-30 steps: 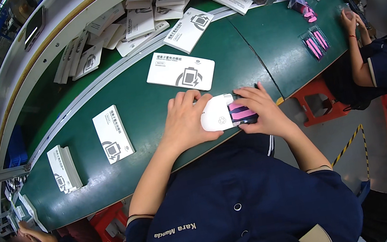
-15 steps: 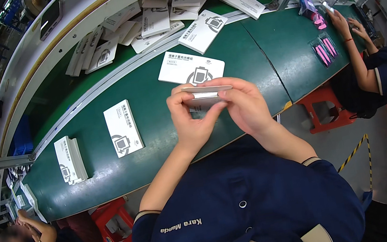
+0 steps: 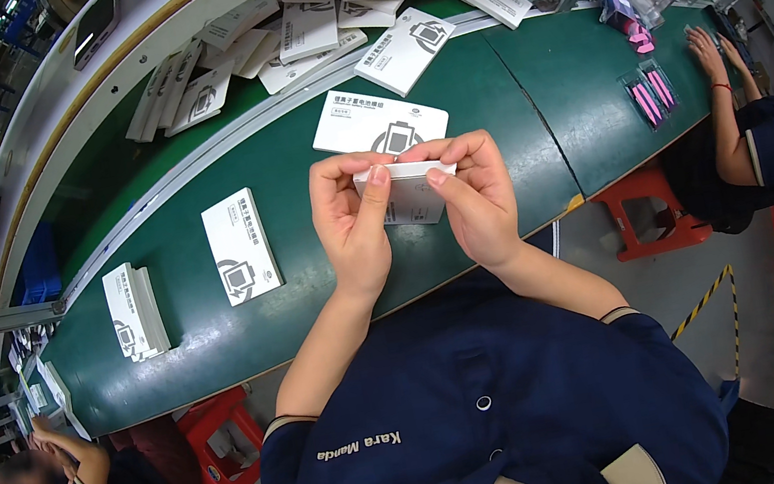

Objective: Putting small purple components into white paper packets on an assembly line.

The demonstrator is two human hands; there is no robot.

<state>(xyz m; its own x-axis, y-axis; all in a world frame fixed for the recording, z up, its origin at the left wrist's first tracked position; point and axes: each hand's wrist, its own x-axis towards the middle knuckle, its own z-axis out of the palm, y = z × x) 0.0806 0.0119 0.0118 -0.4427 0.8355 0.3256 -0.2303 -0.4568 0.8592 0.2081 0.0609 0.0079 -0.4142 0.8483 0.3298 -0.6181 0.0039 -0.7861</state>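
Observation:
Between my two hands, above the near part of the green bench, is a thin white cardboard box (image 3: 415, 207) with one narrow end facing up. My left hand (image 3: 353, 232) is closed on its left side, thumb against the top edge. On the other side my right hand (image 3: 483, 206) grips the box in the same way, thumb on the end. Just beyond my fingers a white printed box (image 3: 359, 127) lies flat, partly covered by them. Another such box (image 3: 241, 248) lies to the left, and farther left is a small stack of boxes (image 3: 137, 312).
A heap of white boxes (image 3: 308, 29) fills the shelf behind the metal rail, and one box (image 3: 405, 50) leans over that rail. Pink items in clear packs (image 3: 649, 96) lie at the right, near a co-worker's hands (image 3: 710, 54). A phone (image 3: 97, 26) rests on the upper ledge.
The flap that stood open on the held box is now folded down along its end. Both thumbs have moved onto that edge. The co-worker's hands at right have lowered to the bench.

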